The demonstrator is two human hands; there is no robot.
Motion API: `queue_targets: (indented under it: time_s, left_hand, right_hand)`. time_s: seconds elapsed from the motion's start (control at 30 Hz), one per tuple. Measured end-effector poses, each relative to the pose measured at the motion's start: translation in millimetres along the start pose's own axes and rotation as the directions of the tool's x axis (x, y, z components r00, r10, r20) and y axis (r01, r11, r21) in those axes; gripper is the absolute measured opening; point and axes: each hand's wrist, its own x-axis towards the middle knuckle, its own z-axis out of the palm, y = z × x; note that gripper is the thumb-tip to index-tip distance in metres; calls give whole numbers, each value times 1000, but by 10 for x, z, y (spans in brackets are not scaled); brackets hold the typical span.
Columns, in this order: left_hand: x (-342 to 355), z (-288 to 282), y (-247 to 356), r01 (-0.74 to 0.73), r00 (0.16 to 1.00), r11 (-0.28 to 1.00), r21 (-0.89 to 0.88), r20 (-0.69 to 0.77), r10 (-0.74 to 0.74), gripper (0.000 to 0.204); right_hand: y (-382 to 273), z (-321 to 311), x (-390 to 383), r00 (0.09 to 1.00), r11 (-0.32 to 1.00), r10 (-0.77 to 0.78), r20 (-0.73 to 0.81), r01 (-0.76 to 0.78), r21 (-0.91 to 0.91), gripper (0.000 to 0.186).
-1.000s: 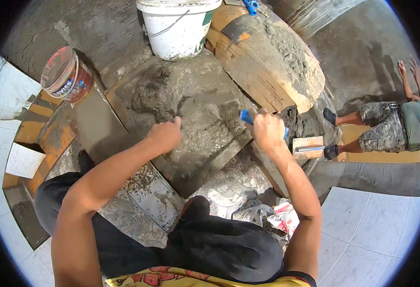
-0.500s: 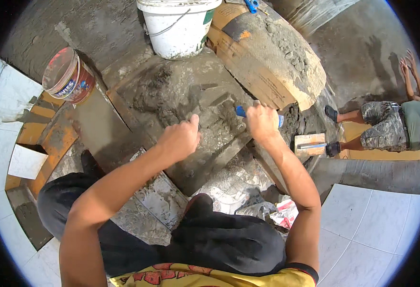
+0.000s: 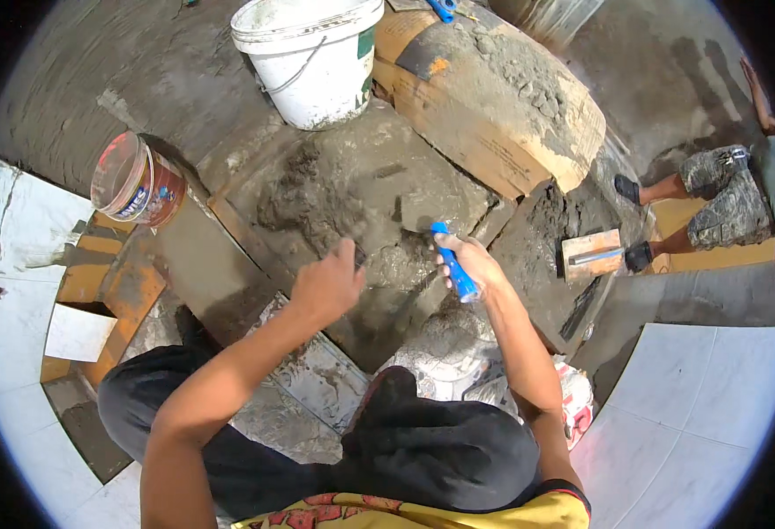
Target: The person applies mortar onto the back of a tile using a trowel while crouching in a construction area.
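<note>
Wet grey mortar (image 3: 303, 198) is heaped on a flat mixing board (image 3: 237, 234) in front of me. My right hand (image 3: 467, 264) grips the blue handle of a trowel (image 3: 454, 264); its grey blade lies at the mortar's right part. Left of it, my left hand (image 3: 325, 286) is closed over the near side of the mortar, around something dark that I cannot make out. Both my forearms reach in from the lower edge, over my dark-trousered legs.
A white bucket (image 3: 306, 75) stands beyond the board, a clear pail (image 3: 162, 185) at left. Dusty cardboard (image 3: 458, 132) lies upper right. A flat float (image 3: 590, 255) rests near another person's legs (image 3: 714, 198) at right. White tiles (image 3: 687, 388) lie lower right, more (image 3: 17, 326) at left.
My right hand has turned, swinging the blue handle from crosswise to steeply upright and moving a little down. My left hand has shifted slightly right and down. The whole view has tilted a little.
</note>
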Motion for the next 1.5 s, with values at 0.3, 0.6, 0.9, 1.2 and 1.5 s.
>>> queue_targets:
  time_s: [0.3, 0.6, 0.9, 1.2, 1.5]
  left_hand:
    - [155, 626, -108, -183, 983, 939, 291, 56, 175, 30]
    - [548, 100, -672, -163, 978, 863, 479, -39, 206, 34]
    - [506, -634, -709, -367, 907, 645, 670, 102, 409, 60]
    - [358, -768, -877, -264, 956, 950, 165, -90, 281, 51]
    - [517, -701, -542, 340, 899, 725, -599, 433, -63, 36]
  right_hand:
    - [-112, 222, -150, 996, 990, 53, 65, -61, 126, 24]
    - [-153, -10, -887, 999, 989, -21, 41, 27, -142, 27]
    - [-497, 191, -437, 808, 21, -497, 317, 376, -926, 29]
    - [233, -200, 66, 874, 429, -485, 36, 274, -860, 36]
    - [602, 799, -39, 915, 520, -385, 123, 325, -790, 35]
